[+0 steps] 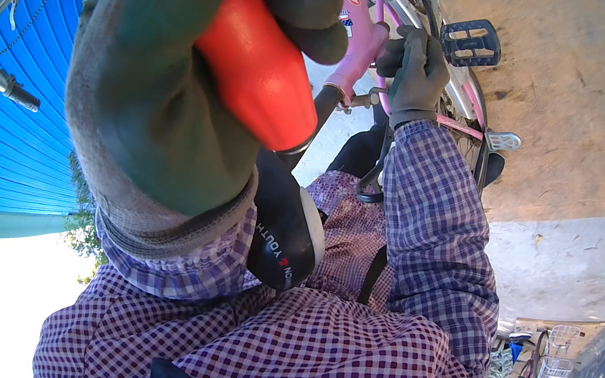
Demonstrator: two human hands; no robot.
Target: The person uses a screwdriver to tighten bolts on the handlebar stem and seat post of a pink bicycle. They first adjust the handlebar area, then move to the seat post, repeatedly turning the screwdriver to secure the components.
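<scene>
My left hand [153, 73], in a dark green and grey work glove, is raised close in front of me. Its fingers are wrapped round a thick red handle [260, 60]; the working end of this tool is out of sight. Beyond it stands a pink bicycle frame [354, 44]. My right hand [421, 80], in a grey glove, is closed beside the frame tubes and the silver chain guard [461, 91]. What its fingers grip is hidden. A black saddle [284, 226] with a white edge is beneath my left wrist.
A black pedal [471, 42] and a lighter pedal [503, 141] stick out from the bicycle. Handlebars [0, 67] with a brake lever are at the far left, before blue corrugated sheeting [1, 152]. Another bicycle with a white basket [553, 375] stands at lower right.
</scene>
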